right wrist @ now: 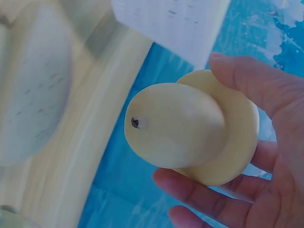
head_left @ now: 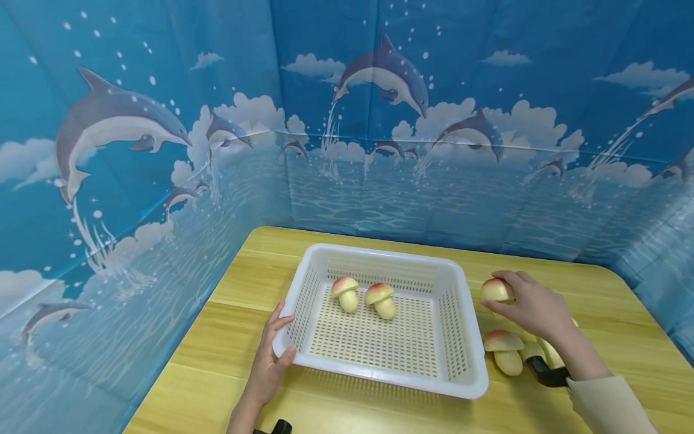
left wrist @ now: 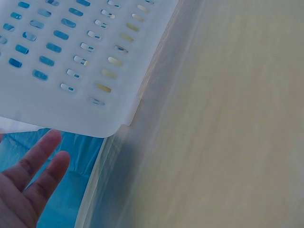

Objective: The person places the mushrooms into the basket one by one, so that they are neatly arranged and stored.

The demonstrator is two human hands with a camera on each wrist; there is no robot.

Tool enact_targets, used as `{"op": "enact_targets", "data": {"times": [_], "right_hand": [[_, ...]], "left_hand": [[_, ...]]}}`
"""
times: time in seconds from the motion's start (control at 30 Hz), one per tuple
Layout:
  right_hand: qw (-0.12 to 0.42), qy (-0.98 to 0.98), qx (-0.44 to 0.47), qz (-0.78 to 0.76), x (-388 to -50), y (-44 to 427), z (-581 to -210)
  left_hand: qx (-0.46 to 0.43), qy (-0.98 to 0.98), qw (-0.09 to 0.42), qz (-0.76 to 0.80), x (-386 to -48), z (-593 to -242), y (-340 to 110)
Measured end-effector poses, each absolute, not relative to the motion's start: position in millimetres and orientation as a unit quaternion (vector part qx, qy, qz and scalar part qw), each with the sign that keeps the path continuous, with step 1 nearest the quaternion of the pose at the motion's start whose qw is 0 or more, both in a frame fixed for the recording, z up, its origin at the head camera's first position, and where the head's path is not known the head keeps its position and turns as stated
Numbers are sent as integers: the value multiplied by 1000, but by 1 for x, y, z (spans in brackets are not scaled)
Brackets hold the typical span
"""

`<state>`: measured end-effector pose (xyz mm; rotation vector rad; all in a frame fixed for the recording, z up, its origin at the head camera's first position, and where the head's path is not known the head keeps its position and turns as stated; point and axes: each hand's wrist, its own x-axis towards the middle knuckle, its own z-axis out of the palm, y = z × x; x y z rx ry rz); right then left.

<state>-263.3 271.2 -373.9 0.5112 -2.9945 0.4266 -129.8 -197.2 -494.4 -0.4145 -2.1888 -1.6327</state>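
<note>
A white plastic basket (head_left: pixel 374 375) with slotted walls stands on the table. My left hand (head_left: pixel 267 361) grips its near left corner, thumb and a finger over the rim; in the left wrist view, two fingers (left wrist: pixel 45 173) extend beside the basket wall (left wrist: pixel 57 102). Two toy mushrooms, one on the left (head_left: pixel 347 295) and one on the right (head_left: pixel 382 300), lie inside. To the right of the basket, my right hand (head_left: pixel 534 304) holds another toy mushroom (right wrist: pixel 175 126) by its cap, between thumb and fingers. Its stem faces the right wrist camera.
More toy mushrooms (head_left: pixel 506 354) lie on the wooden table (head_left: pixel 217 325) right of the basket, partly hidden by my right forearm. A blue dolphin-print curtain (head_left: pixel 347 193) hangs behind and along the sides of the table. Black straps (head_left: pixel 547 372) are on my wrists.
</note>
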Motion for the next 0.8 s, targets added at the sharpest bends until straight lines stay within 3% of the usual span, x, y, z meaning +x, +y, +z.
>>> {"op": "enact_targets", "data": {"times": [0.8], "right_hand": [[138, -958, 212, 139, -227, 234, -338]], "left_hand": [[-146, -784, 195, -571, -130, -492, -197]]}}
